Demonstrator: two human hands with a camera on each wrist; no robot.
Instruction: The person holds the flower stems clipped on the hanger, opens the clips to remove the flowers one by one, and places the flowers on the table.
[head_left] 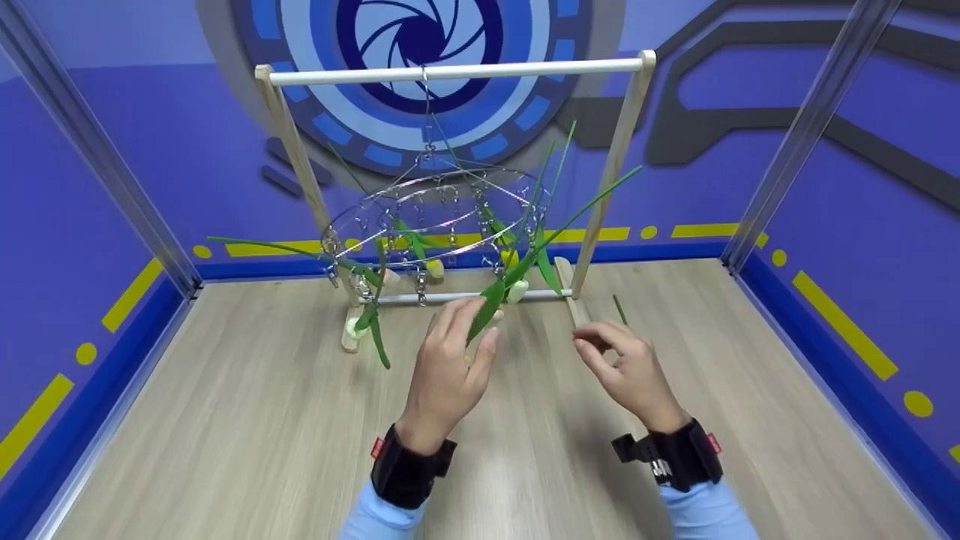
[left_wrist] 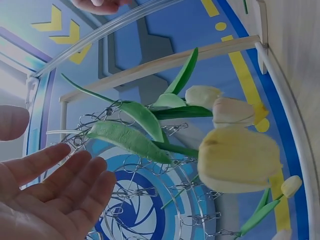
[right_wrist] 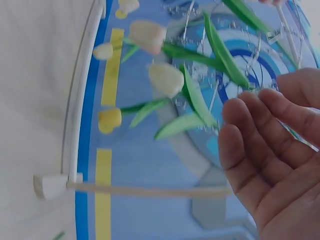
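Note:
A round metal clip hanger (head_left: 457, 223) hangs by its hook from the stand's white bar (head_left: 457, 72). Artificial tulips dangle from its clips, heads downward: a white one (head_left: 356, 328) at left, a yellow one (head_left: 435, 268) further back, another white one (head_left: 517, 291) at right. My left hand (head_left: 450, 367) is just below the hanger's front, beside a green tulip leaf (head_left: 491, 304). In the left wrist view its fingers are extended, apart from the large pale-yellow tulip (left_wrist: 240, 159). To the right, my right hand (head_left: 630, 375) has loosely bent fingers and holds nothing.
The stand has wooden side posts (head_left: 619, 150) and a low white crossbar (head_left: 457, 298). A thin green stem (head_left: 620, 309) shows just beyond the right hand. Blue patterned panels (head_left: 862, 247) enclose the wood-grain tabletop (head_left: 247, 420) at the back and sides.

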